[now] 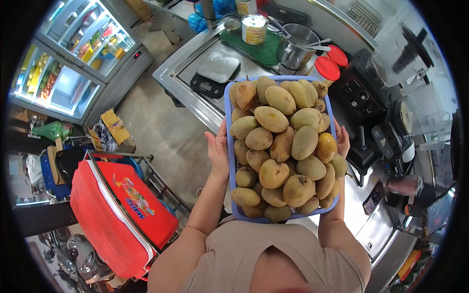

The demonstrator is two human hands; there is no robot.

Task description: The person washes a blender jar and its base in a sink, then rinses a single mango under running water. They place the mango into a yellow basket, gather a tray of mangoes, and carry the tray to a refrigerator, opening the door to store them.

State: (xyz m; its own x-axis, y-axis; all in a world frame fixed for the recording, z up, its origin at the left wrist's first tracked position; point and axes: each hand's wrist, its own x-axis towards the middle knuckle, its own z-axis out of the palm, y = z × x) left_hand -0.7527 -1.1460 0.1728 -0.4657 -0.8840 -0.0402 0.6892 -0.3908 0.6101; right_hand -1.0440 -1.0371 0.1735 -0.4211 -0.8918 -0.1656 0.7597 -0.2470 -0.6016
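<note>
Both hands hold a blue-purple plastic basket (230, 161) in front of my chest. Heaped in it are many brownish-green oval fruits, apparently sapodillas (272, 119). On the basket's left side is my left hand (218, 150), palm against the wall with the thumb pointing up and outward. My right hand (342, 140) supports the opposite side, and its fingers are partly hidden behind the rim. One fruit (339, 166) with a stem leans out over the right edge.
A steel counter (199, 110) carries a kitchen scale (214, 75), a can (254, 29), a steel pot (298, 45), red-lidded jars (327, 69), a blender (362, 88) and a phone (373, 198). At left stand a red cooler box (121, 212) and a glass-door fridge (78, 62).
</note>
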